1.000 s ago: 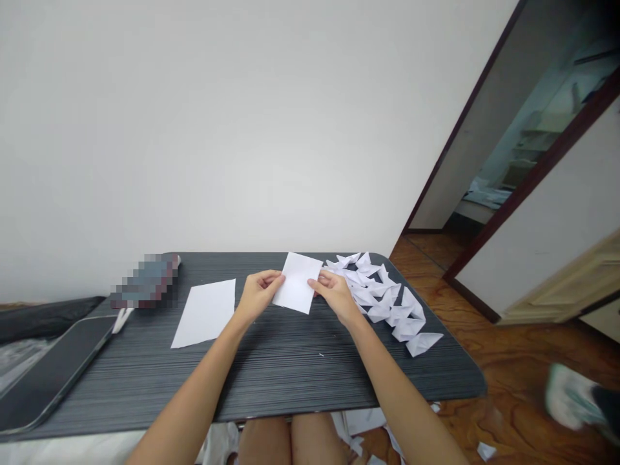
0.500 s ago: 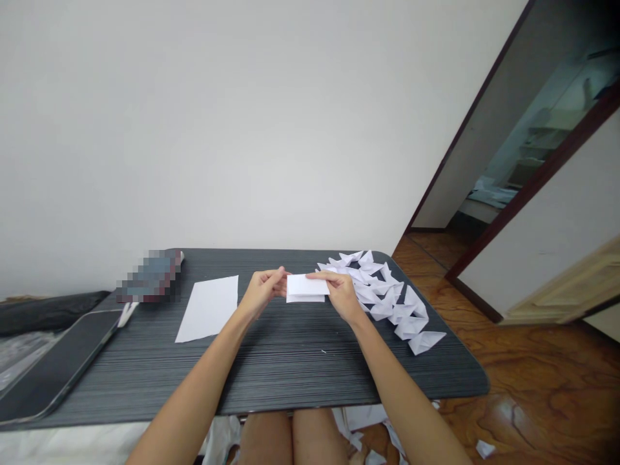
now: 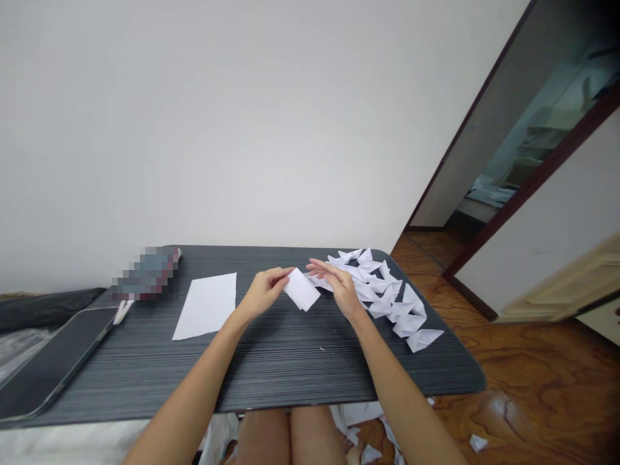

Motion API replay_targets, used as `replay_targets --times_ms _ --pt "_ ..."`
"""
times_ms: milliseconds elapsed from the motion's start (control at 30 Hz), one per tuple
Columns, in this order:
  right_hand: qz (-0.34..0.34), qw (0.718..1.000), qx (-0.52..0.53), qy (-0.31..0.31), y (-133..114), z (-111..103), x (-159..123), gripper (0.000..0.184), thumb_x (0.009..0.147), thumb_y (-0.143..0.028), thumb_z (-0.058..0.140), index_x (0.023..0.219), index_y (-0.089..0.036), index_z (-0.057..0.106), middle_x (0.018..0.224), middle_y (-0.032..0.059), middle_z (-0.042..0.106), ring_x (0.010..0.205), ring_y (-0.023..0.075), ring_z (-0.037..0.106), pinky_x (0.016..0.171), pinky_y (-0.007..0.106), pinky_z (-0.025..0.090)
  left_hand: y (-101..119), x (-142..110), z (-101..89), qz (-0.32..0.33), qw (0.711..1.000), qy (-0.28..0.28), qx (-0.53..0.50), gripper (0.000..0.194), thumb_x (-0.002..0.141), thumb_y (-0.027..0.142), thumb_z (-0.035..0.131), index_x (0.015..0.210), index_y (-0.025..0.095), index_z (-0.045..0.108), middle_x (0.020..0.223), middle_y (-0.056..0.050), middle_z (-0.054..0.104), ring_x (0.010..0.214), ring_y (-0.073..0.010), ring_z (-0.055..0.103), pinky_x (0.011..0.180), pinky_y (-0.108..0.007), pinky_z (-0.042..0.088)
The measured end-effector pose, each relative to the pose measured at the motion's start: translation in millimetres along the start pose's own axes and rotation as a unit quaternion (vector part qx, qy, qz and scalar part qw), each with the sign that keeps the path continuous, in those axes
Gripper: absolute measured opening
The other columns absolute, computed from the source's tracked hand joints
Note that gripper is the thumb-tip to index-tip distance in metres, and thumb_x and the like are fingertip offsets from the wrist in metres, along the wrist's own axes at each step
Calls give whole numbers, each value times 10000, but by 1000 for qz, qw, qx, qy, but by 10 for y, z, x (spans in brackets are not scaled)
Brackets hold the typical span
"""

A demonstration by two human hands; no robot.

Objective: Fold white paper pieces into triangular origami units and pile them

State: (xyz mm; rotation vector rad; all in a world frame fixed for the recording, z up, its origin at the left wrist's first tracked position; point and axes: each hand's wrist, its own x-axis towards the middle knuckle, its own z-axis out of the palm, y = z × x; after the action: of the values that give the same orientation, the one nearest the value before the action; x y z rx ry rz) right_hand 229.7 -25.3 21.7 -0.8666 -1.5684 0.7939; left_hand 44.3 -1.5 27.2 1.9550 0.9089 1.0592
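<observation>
My left hand (image 3: 264, 292) pinches one end of a small folded white paper (image 3: 302, 290) above the dark striped table (image 3: 271, 361). My right hand (image 3: 336, 284) hovers just right of the paper with its fingers stretched out, touching or nearly touching its far edge. A flat white sheet (image 3: 207, 305) lies on the table to the left of my hands. Several folded white paper shapes (image 3: 387, 300) are spread on the table to the right of my right hand.
A dark phone or tablet (image 3: 46, 365) lies at the table's left end, beside a blurred object (image 3: 145, 274). Paper scraps (image 3: 477, 442) litter the wooden floor at the right. An open doorway (image 3: 523, 148) is at the far right.
The sheet held in both hands was folded in half, then turned at an angle. My right hand has let go and opened its fingers; my left still pinches the paper.
</observation>
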Motion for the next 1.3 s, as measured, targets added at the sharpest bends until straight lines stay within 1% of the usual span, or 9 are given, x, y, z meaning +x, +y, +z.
replay_targets --times_ms 100,200,333,467,600,767,933,1167,1300 --pt "34 999 -21 -29 -2 93 -36 386 780 -234 441 1165 -214 474 993 57 597 798 146 574 705 281 446 46 -20 32 68 995 -8 72 284 806 246 438 1010 155 612 699 -24 554 638 -108 482 604 -229 376" --pt "19 999 -42 -25 14 195 -70 294 786 -256 446 1071 -207 501 953 47 585 758 135 565 657 249 442 66 -43 90 83 994 20 69 287 804 260 449 1017 146 604 721 -35 565 647 -112 492 605 -229 383" --pt "11 998 -65 24 44 243 -83 196 796 -273 432 976 -207 472 766 11 563 621 117 528 561 226 418 20 -56 176 63 995 73 33 319 751 291 532 1021 134 593 745 -45 592 642 -118 507 592 -230 408" --pt "7 994 -95 48 65 250 -84 174 814 -274 403 972 -209 434 709 -4 527 556 107 487 524 221 392 -21 -61 252 20 992 125 15 292 725 309 556 942 128 629 751 -53 631 614 -122 536 588 -236 439" --pt "-10 987 -140 73 81 265 -92 181 826 -257 376 989 -200 432 755 12 536 607 118 504 578 238 405 -23 -70 304 3 990 144 7 299 721 306 556 943 122 637 773 -68 659 626 -141 576 612 -255 467" --pt "-41 974 -202 91 87 264 -99 209 829 -236 359 1007 -186 455 906 57 565 787 156 546 708 277 418 -44 -80 342 6 989 143 21 301 747 299 525 971 132 634 778 -67 676 633 -151 599 640 -269 482" --pt "-68 963 -244 93 66 267 -101 215 829 -224 353 1004 -176 467 961 70 563 897 172 533 796 299 401 -42 -95 359 0 990 139 19 304 750 298 518 970 125 638 792 -70 681 673 -164 619 678 -277 488" --pt "-49 970 -224 86 37 269 -110 208 823 -239 370 991 -186 481 953 66 568 884 173 534 795 296 398 11 -101 346 -23 991 131 4 395 750 307 515 1077 94 571 670 -43 670 659 -169 615 690 -290 484" --pt "4 988 -114 101 63 262 -78 250 793 -286 439 1015 -183 489 897 62 588 819 165 555 737 288 426 19 -95 332 -34 991 129 -14 330 742 308 522 975 99 626 768 -74 680 657 -172 619 677 -290 489"
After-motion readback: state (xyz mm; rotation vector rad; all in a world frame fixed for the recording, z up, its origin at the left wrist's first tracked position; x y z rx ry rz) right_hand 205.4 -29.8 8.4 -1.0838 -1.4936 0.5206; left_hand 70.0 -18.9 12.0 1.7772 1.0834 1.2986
